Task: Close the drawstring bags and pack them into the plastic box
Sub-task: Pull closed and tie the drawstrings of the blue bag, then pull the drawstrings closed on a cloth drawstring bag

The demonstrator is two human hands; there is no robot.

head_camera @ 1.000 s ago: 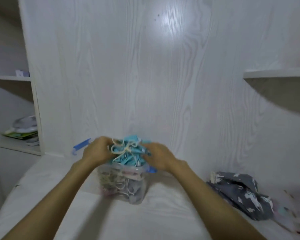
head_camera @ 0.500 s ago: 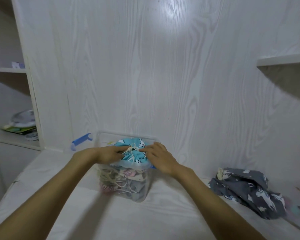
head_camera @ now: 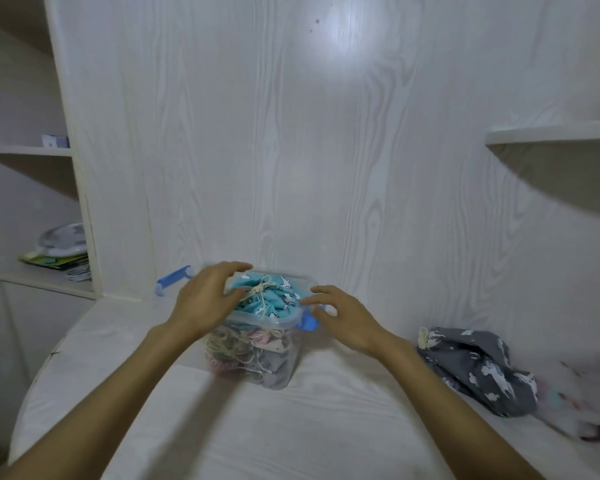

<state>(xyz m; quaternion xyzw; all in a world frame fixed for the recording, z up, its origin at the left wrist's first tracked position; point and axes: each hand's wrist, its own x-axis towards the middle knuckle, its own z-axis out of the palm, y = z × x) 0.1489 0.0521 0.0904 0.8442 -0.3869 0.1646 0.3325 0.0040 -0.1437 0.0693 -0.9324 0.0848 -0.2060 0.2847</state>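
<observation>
A turquoise drawstring bag with small white animal prints (head_camera: 271,299) sits at the top of the clear plastic box (head_camera: 257,355), its mouth gathered shut and its cream cord (head_camera: 261,288) tied in a bow on top. The bag bulges a little above the rim. Beneath it, through the transparent wall, more bundled fabric and loops of cream cord show, packed down to the bottom.

The left hand (head_camera: 207,299) lies against the left side of the turquoise bag with its fingers loosely spread and arched over the box's rim, gripping nothing. The right hand (head_camera: 340,315) hovers just beside the box's right edge, fingers spread and relaxed, close to a blue plastic latch (head_camera: 308,322) on that side; whether it touches the latch I cannot tell. A second blue latch (head_camera: 172,279) sticks out behind the left hand.

On the right, well apart from the box, a dark grey drawstring bag with white animal prints (head_camera: 478,370) lies slumped on its side, its cream cord end pointing towards the box. Further right something pinkish is too blurred to make out.

No writing is legible anywhere.

Everything rests on a white wood-grain worktop (head_camera: 291,431), backed by a tall white wood-grain panel (head_camera: 291,150). White shelves stand on both sides; the lower left shelf (head_camera: 45,277) carries a round pale object on some green papers.
</observation>
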